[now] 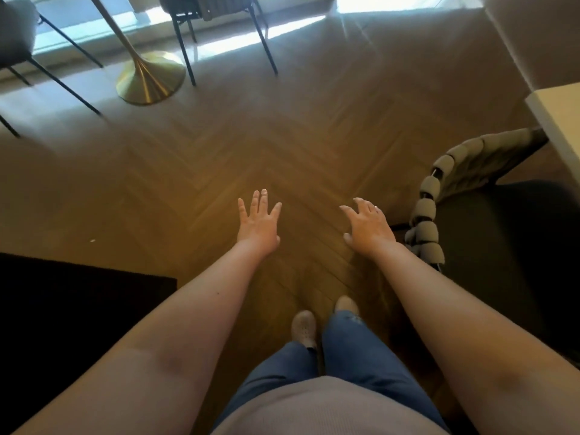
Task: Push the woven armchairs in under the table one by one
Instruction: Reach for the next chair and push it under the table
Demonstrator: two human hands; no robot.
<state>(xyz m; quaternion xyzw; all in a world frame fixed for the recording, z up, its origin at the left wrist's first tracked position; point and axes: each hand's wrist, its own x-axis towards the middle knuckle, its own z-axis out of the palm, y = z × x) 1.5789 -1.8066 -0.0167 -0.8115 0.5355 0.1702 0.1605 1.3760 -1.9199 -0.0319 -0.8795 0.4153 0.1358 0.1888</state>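
1. Plainly, neither hand has a chair yet: the left hand hangs flat with its fingers spread wide, and the right hand is loose with its fingers slightly bent. Both are over bare herringbone floor and hold nothing.
2. Both arms reach straight out at 12 o'clock, palms down, elbows nearly straight. The right hand sits just beside the chair's rim but is not touching it.
3. The woven armchair stands at 3 o'clock of the hands. Its thick corded back curves toward the white tabletop at 2 o'clock, and its dark seat lies further right.
4. The frame edge cuts the chair off, so I cannot be sure how far under the tabletop it already sits.
5. To do this step well, I would turn the body toward 3 o'clock first, so that the push runs square to the tabletop edge.
6. Put one hand on each side of the woven back rim, low enough that the chair slides and does not tip.
7. Push slowly and evenly, because a one-sided shove would probably swing the chair and knock an arm against the tabletop.
8. Keep the feet clear of the chair legs.
9. Dark-legged chairs and a gold pedestal base stand well apart at 11 o'clock.
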